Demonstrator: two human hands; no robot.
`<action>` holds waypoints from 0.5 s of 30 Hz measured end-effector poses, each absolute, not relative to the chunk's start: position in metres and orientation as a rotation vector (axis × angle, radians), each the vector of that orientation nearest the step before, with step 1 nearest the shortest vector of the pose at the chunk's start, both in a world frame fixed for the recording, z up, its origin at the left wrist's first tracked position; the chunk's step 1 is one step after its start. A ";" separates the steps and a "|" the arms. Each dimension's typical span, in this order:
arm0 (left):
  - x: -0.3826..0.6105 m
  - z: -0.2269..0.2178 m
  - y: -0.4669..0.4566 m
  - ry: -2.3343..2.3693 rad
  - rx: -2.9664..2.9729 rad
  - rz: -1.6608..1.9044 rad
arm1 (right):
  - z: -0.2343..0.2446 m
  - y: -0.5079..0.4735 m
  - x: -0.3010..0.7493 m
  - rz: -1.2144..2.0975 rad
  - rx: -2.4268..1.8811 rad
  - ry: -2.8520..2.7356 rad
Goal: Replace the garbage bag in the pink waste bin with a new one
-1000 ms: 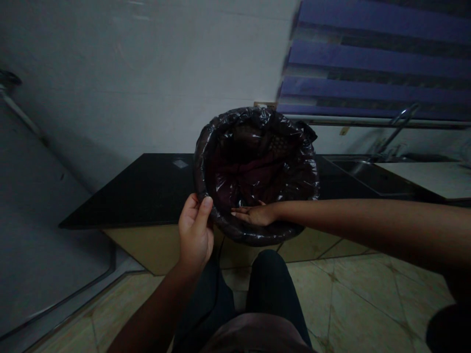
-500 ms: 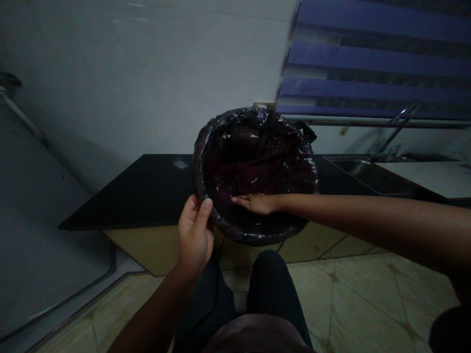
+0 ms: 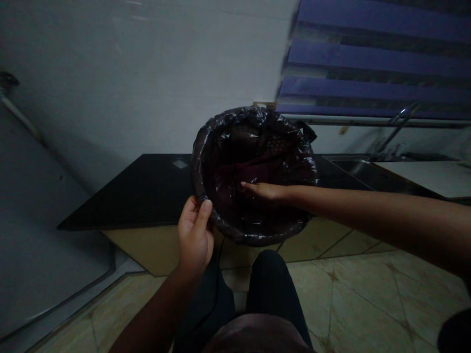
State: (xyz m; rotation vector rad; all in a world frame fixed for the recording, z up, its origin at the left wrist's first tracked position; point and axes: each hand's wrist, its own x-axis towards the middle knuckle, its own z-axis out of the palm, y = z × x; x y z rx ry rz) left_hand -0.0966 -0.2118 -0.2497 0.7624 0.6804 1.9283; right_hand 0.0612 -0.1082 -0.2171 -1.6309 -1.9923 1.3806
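A round waste bin lined with a crinkled black plastic bag (image 3: 253,117) sits just beyond my knees, its mouth facing up toward me. My left hand (image 3: 195,233) grips the near-left rim, with the thumb on the bag's fold. My right hand (image 3: 261,191) reaches in from the right, flat and palm down, fingers extended over the contents without gripping anything. Inside lie dark maroon cloth or plastic (image 3: 235,174) and a patterned, mesh-like piece (image 3: 275,144). The bin's lower part is hidden by the bag and the dim light.
A black countertop (image 3: 128,191) runs behind the bin, with a steel sink (image 3: 368,174) and curved faucet (image 3: 399,127) at right. Above are a white wall (image 3: 147,73) and a blue striped blind (image 3: 368,54). Beige floor tiles (image 3: 349,304) lie below.
My right hand has slid further into the bin, toward its far side. My left hand stays on the rim.
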 end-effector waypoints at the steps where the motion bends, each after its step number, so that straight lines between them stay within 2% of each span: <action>1: -0.097 -0.250 -0.212 0.680 0.764 1.933 | -0.215 -0.110 0.062 1.364 -1.690 -1.972; 6: -0.097 -0.250 -0.211 0.671 0.758 1.947 | -0.211 -0.113 0.065 1.421 -1.778 -1.910; 15: -0.098 -0.252 -0.212 0.682 0.743 1.933 | -0.217 -0.103 0.066 1.287 -1.737 -2.024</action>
